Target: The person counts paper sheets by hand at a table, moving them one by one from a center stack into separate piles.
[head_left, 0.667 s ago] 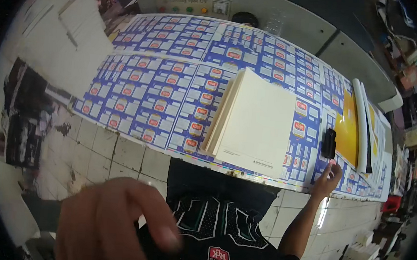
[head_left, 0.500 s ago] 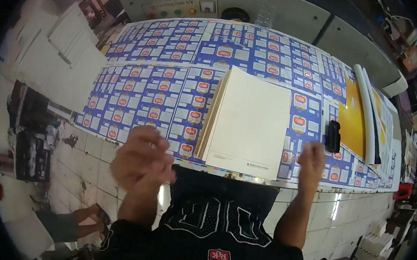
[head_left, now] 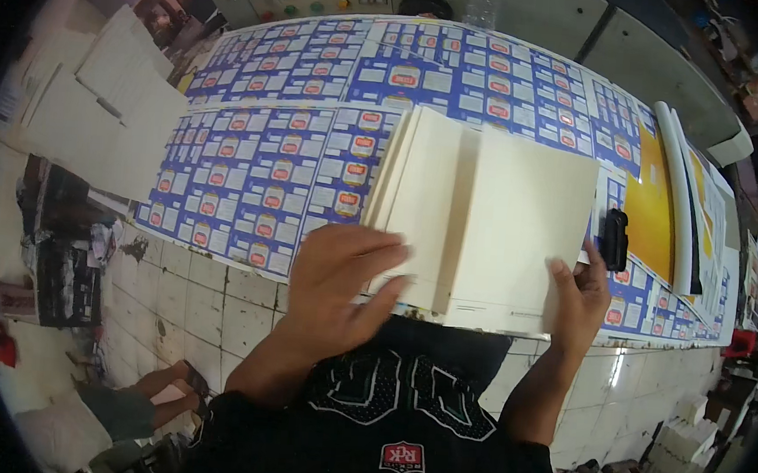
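Note:
A stack of cream paper sheets (head_left: 428, 183) lies on the table near its front edge, and some edges show at its left side. The top cream sheet (head_left: 525, 220) sits shifted to the right, partly over the stack, with small print along its lower edge. My right hand (head_left: 584, 295) pinches this sheet at its lower right edge, thumb on top and fingers behind. At the stack's lower left corner is my left hand (head_left: 341, 278), its thumb and fingers apart; whether it touches the paper I cannot tell.
Blue printed label sheets (head_left: 252, 166) cover the table. To the right are a black oblong object (head_left: 614, 240), a yellow sheet (head_left: 653, 220) and a white roll (head_left: 676, 204). A grey machine panel (head_left: 535, 10) stands behind. Another person's legs (head_left: 161, 397) show at lower left.
Both hands have come to the paper stack. My right hand has taken hold of the top sheet, which has shifted right off the stack. My left hand has moved right to the stack's corner.

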Motion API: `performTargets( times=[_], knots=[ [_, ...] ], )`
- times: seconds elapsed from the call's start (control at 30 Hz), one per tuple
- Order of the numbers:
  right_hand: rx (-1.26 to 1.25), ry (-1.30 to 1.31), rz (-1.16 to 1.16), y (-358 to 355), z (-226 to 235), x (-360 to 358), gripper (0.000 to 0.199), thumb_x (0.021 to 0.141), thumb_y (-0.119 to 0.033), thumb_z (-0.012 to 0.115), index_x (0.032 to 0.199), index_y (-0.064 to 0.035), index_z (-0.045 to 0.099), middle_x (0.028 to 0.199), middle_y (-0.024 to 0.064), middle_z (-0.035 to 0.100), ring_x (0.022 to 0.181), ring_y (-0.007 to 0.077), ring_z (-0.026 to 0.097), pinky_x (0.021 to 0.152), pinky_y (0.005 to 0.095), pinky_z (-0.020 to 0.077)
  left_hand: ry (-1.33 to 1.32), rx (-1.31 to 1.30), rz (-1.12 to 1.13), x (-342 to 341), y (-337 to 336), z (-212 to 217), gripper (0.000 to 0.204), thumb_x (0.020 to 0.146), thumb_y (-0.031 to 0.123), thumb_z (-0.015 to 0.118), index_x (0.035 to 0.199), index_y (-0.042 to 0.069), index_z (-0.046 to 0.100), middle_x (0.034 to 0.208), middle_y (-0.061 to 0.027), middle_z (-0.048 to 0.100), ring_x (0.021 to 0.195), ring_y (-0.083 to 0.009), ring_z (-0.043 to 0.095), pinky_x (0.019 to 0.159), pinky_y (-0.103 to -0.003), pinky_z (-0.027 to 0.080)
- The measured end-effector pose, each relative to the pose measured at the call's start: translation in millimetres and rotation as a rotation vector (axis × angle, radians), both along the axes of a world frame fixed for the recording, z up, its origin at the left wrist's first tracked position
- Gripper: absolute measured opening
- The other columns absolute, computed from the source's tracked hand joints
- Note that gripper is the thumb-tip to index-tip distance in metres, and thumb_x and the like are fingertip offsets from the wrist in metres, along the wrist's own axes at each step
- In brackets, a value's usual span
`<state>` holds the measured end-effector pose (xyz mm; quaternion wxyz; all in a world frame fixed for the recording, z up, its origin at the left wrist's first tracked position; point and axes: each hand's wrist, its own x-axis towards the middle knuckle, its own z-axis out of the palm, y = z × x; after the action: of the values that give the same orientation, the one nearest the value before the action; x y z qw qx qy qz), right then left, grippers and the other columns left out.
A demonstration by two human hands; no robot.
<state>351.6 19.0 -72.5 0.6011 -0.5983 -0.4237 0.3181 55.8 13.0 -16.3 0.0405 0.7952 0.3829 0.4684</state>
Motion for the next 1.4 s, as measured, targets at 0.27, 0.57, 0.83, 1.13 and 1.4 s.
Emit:
performTargets(
  times=[0.27, 0.57, 0.83, 1.13, 1.4],
  knots=[
    [0.104, 0.018, -0.033, 11.8, -12.0, 37.9, 0.019, 0.091, -0.01, 0.067, 0.101, 0.0012, 0.056, 0.08, 0.0033, 0.065, 0.072, 0.0061, 0.055, 0.068, 0.0201, 0.0431, 0.089, -0.074, 0.053, 13.5, 22.4, 15.9, 0.027, 0.088, 0.011, 0.062, 0.112, 0.001, 0.065, 0.112, -0.014, 0.066, 0.103, -0.0303, 0.061, 0.09, -0.042, 0.046],
    [-0.012, -0.074, 0.053, 6.0, -29.9, 39.5, 0.016, 0.095, -0.014, 0.063, 0.102, -0.0003, 0.06, 0.091, 0.0044, 0.064, 0.083, 0.0101, 0.055, 0.078, 0.0233, 0.0432, 0.566, -0.257, 0.048, 37.3, 29.2, -8.1, 0.084, 0.09, 0.056, 0.056, 0.142, -0.007, 0.036, 0.152, -0.0275, 0.027, 0.144, -0.0406, 0.022, 0.116, -0.055, 0.016],
    [0.078, 0.345, 0.079, 0.4, -7.0, 56.5, 0.022, 0.096, -0.007, 0.055, 0.116, 0.0025, 0.057, 0.104, 0.0092, 0.066, 0.092, 0.0127, 0.062, 0.086, 0.0254, 0.0482, 0.554, -0.356, 0.063, 33.6, 22.4, -17.3, 0.06, 0.101, 0.035, 0.042, 0.144, -0.007, 0.034, 0.154, -0.025, 0.027, 0.146, -0.0375, 0.02, 0.118, -0.052, 0.013],
    [0.171, 0.359, 0.175, 8.8, 16.9, 55.1, 0.022, 0.096, -0.007, 0.055, 0.114, 0.0032, 0.057, 0.101, 0.0092, 0.066, 0.087, 0.0098, 0.061, 0.077, 0.0211, 0.0479, -0.791, -0.747, -0.408, 20.4, 6.7, -8.7, 0.053, 0.107, 0.03, 0.028, 0.145, -0.008, 0.031, 0.14, -0.0152, 0.046, 0.131, -0.02, 0.043, 0.109, -0.031, 0.033],
    [-0.123, 0.251, 0.534, 26.7, 12.4, -44.6, 0.024, 0.098, -0.015, 0.054, 0.117, -0.0006, 0.059, 0.093, 0.0018, 0.066, 0.075, 0.005, 0.057, 0.064, 0.0201, 0.0444, -0.172, -0.667, -0.422, 32.5, 0.7, -15.1, 0.057, 0.104, 0.029, 0.036, 0.151, 0.001, 0.023, 0.159, -0.0195, 0.018, 0.149, -0.0343, 0.01, 0.117, -0.05, 0.002]
  ],
)
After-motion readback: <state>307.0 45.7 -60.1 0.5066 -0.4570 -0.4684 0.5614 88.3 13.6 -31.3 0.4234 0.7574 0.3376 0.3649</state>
